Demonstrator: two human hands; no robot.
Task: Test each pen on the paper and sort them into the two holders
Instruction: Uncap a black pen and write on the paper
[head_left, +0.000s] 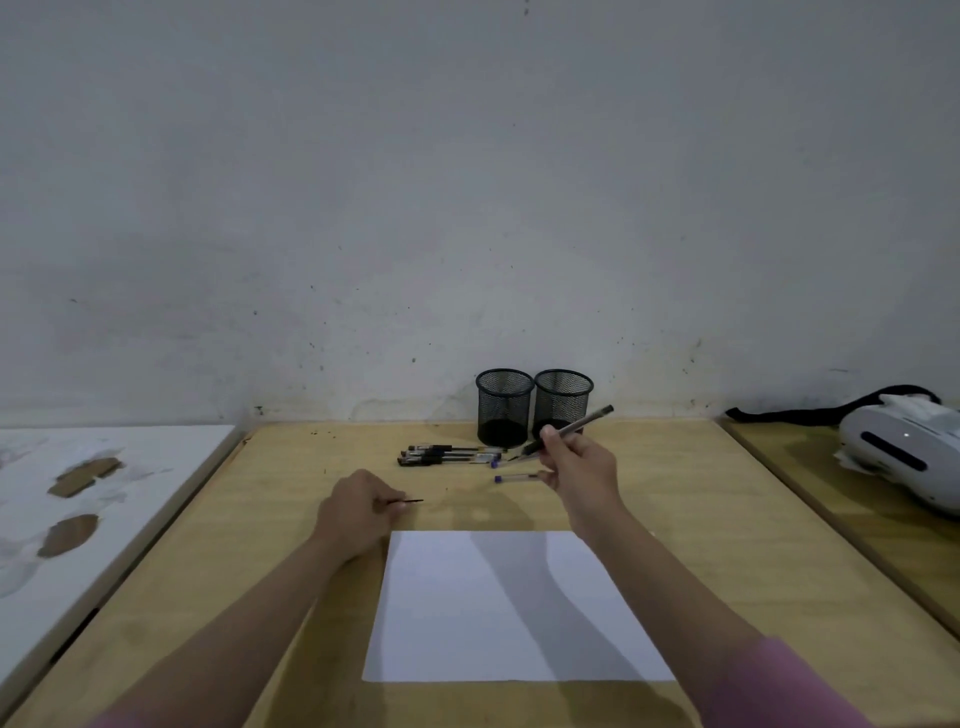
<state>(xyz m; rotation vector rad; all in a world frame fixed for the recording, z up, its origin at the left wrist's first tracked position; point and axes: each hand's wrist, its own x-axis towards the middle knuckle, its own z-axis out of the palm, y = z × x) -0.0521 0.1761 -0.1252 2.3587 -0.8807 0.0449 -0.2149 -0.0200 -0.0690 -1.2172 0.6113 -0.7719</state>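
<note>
My right hand (582, 465) grips an uncapped grey pen (574, 428), tip pointing down-left, raised above the wooden desk (291, 597) in front of the right mesh holder (563, 397). The left mesh holder (504, 405) stands beside it; both look empty. My left hand (358, 512) rests on the desk left of the white paper (511, 608) and pinches a thin black pen cap (410, 501). Several capped pens (449, 454) lie in a bunch before the holders. One clear pen with a purple end (514, 477) lies by my right hand.
A white headset with a black strap (904, 447) sits on the neighbouring table at the right. A white worn board (78, 499) adjoins the desk on the left. A grey wall (467, 208) rises right behind the holders.
</note>
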